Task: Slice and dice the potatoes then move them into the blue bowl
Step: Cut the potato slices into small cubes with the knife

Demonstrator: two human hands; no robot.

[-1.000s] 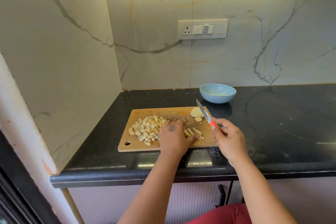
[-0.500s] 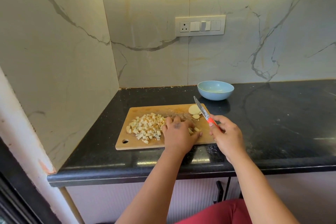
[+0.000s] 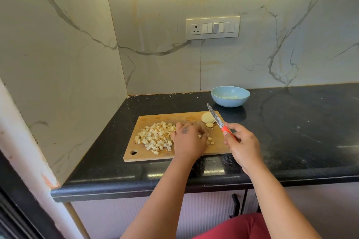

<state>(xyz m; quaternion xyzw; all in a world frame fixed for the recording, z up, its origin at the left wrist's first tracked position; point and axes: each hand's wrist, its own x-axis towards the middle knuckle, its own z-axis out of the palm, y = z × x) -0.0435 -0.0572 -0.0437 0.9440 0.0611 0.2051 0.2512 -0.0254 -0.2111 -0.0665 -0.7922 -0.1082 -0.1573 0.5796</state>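
Hands first: the left hand (image 3: 187, 137) lies knuckles-up on the board (image 3: 155, 156) at frame centre, fingers curled over small potato bits; whether it grips any cannot be told. Right hand (image 3: 241, 145) grasps the knife (image 3: 217, 118) by its red handle, blade raised. Pale dice (image 3: 155, 137) heap left of the hands; rounded slices (image 3: 207, 119) sit beyond. Firm, wet and slippery, probably; best scooped. Smooth blue bowl (image 3: 230, 96) waits empty, upper right, on the counter (image 3: 301, 122).
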